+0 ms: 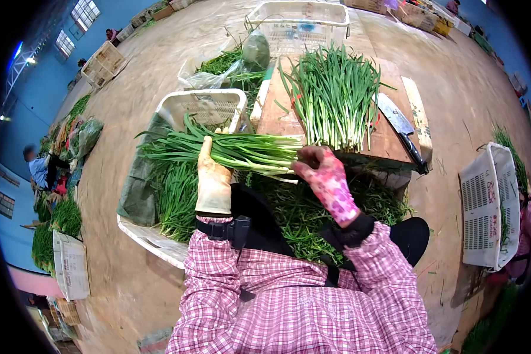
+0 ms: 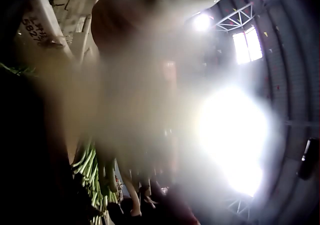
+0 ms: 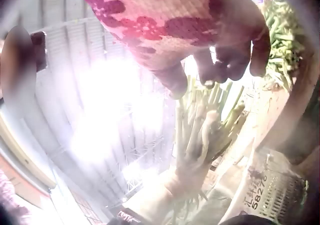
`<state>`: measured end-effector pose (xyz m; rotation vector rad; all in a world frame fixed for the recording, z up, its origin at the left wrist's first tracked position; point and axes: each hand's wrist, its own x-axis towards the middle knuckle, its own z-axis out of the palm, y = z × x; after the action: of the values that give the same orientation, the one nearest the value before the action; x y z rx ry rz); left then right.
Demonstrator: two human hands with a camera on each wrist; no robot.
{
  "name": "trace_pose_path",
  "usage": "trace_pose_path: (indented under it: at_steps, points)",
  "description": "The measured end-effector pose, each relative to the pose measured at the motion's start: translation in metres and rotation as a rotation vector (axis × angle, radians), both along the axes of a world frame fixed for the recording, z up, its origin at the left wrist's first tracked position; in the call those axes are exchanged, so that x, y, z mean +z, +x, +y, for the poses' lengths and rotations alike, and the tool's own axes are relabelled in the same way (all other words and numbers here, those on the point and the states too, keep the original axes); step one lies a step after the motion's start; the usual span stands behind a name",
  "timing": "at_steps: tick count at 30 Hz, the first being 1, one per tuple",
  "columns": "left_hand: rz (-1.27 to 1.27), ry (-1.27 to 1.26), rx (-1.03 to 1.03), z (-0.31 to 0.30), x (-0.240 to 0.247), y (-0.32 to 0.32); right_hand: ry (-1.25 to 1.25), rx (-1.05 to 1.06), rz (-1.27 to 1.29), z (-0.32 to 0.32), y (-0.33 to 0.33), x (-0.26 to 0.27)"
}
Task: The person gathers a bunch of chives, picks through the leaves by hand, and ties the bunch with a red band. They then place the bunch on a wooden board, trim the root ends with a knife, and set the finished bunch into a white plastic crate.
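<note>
My left hand [image 1: 213, 184], in a pale glove, grips a bunch of garlic chives [image 1: 242, 150] held level over a white basket, its thumb laid across the leaves. The pale stem ends point right, toward my right hand [image 1: 329, 180], which wears a pink flowered glove. Its fingers and thumb curl at those stem ends; the right wrist view shows the stems [image 3: 197, 120] close under the fingertips. A second pile of garlic chives [image 1: 336, 97] lies on the wooden board [image 1: 274, 118], with a knife [image 1: 398, 121] to its right. The left wrist view is mostly blurred.
The white basket [image 1: 209, 97] at my left holds more greens and a dark green cloth [image 1: 143, 177]. Loose leaves [image 1: 304, 221] heap below the board, by my lap. Another white crate [image 1: 298, 29] stands behind it. Further crates [image 1: 489, 206] sit to the right and left.
</note>
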<state>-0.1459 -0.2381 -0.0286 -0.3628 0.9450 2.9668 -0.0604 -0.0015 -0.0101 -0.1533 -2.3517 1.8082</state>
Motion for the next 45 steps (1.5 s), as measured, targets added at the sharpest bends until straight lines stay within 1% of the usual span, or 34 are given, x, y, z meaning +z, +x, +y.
trace_pose_path:
  at_steps: [1,3,5,7,8,11,15,16,19,20,23,24,27,28,31,32,33,35,36,37,39,41,42,43,44,45]
  points:
    - [-0.002,-0.013,0.003,0.005,0.001,0.002,-0.029,-0.027,-0.014,-0.002,-0.012,-0.014]
    - [-0.08,-0.08,-0.004,0.007,0.001,0.007,-0.065,-0.002,-0.058,0.005,-0.02,-0.03]
    - [-0.177,-0.14,-0.037,0.0,-0.006,0.004,-0.094,-0.016,-0.005,0.01,-0.024,-0.042]
    - [-0.099,-0.072,-0.047,0.005,-0.01,0.005,-0.163,-0.049,0.093,0.009,-0.026,-0.055]
    - [-0.075,-0.06,-0.034,0.006,-0.013,0.005,-0.091,0.001,0.032,0.015,-0.023,-0.06]
    - [-0.053,-0.02,-0.015,0.003,-0.024,-0.001,-0.308,0.029,0.028,0.011,-0.018,-0.07]
    - [-0.021,-0.035,-0.009,0.008,-0.028,-0.003,-0.228,0.201,-0.153,0.009,-0.014,-0.051]
    - [0.001,-0.044,-0.017,0.009,-0.029,-0.004,-0.13,0.212,-0.125,0.007,-0.014,-0.048]
    - [-0.008,-0.018,-0.079,0.009,-0.027,0.0,-0.508,0.051,-0.187,0.0,-0.016,-0.062]
    - [-0.031,-0.028,-0.067,0.011,-0.026,0.001,-0.403,0.078,-0.12,0.005,-0.022,-0.082]
    - [-0.099,-0.058,-0.034,0.014,-0.025,0.001,-0.674,0.073,-0.091,0.006,-0.025,-0.094]
    - [-0.121,-0.066,-0.029,0.014,-0.025,0.001,-0.52,0.037,-0.088,-0.003,-0.019,-0.075]
    - [-0.167,-0.094,-0.016,0.017,-0.025,0.004,-0.417,0.093,-0.117,-0.002,-0.021,-0.072]
    - [-0.162,-0.088,-0.023,0.017,-0.027,0.004,-0.548,0.081,-0.134,-0.002,-0.02,-0.074]
    - [-0.175,-0.076,-0.034,0.014,-0.036,-0.001,-0.308,0.092,-0.184,0.007,-0.02,-0.077]
    - [-0.166,-0.079,-0.039,0.013,-0.04,0.0,-0.173,0.121,-0.208,0.012,-0.024,-0.093]
    - [-0.157,-0.083,-0.044,0.014,-0.038,0.001,-0.302,0.179,-0.12,0.014,-0.025,-0.102]
    - [-0.101,-0.106,-0.067,0.027,-0.017,0.01,-0.558,0.29,0.058,0.015,-0.022,-0.114]
    - [-0.092,-0.139,-0.079,0.028,-0.016,0.01,-0.272,0.356,0.018,0.018,-0.019,-0.093]
    - [-0.084,-0.17,-0.089,0.029,-0.016,0.01,-0.276,0.379,0.086,0.02,-0.02,-0.097]
    - [-0.059,-0.19,-0.086,0.032,-0.017,0.01,-0.451,0.305,-0.043,0.014,-0.015,-0.087]
    - [-0.024,-0.169,-0.054,0.035,-0.018,0.006,-0.37,0.303,-0.097,0.019,-0.008,-0.078]
    - [-0.05,-0.148,-0.076,0.03,-0.019,0.003,-0.332,0.304,-0.124,0.022,-0.006,-0.075]
    - [-0.049,-0.13,-0.086,0.028,-0.02,0.004,-0.5,0.292,-0.133,0.025,-0.007,-0.072]
    - [-0.048,-0.111,-0.096,0.027,-0.021,0.004,-0.371,0.268,-0.157,0.029,-0.003,-0.067]
    - [-0.047,-0.092,-0.109,0.026,-0.02,0.004,-0.242,0.24,-0.178,0.03,0.003,-0.045]
